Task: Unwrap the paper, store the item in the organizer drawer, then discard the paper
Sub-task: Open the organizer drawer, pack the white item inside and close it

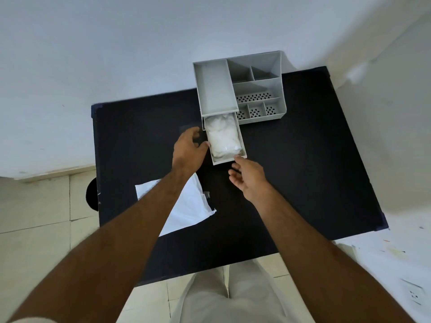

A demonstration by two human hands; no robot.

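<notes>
A grey organizer (pixel 256 75) stands at the far side of the black table (pixel 303 159). Its drawer (pixel 242 145) is pulled out toward me, and a white soft item in clear plastic (pixel 222 136) lies inside it. My left hand (pixel 189 148) rests against the drawer's left wall with fingers apart and holds nothing. My right hand (pixel 249 178) hovers at the drawer's front right corner, palm up, fingers loosely spread, empty. The unfolded white paper (pixel 186 208) lies flat on the table near me, partly under my left forearm.
The organizer has several open compartments, some with perforated floors (pixel 254 97). A white wall rises behind the table. Tiled floor (pixel 35 229) shows to the left, and a wall socket (pixel 414 294) sits at the lower right.
</notes>
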